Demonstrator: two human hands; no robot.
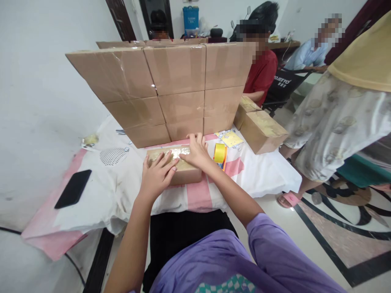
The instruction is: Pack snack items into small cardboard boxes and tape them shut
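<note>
A small taped cardboard box (186, 173) lies on the cloth-covered table (122, 191) right in front of me. My left hand (157, 175) rests flat on its top, fingers spread and open. My right hand (197, 151) presses on the box's far right part, fingers stretched over the shiny tape. A yellow tape roll (220, 154) stands just right of the box, untouched.
A wall of stacked taped cartons (177, 87) rises behind the box. Two more boxes (262, 130) lie at the table's right end. A black phone (73, 188) lies at the left. A person in red sits behind; another person (342, 118) stands at the right.
</note>
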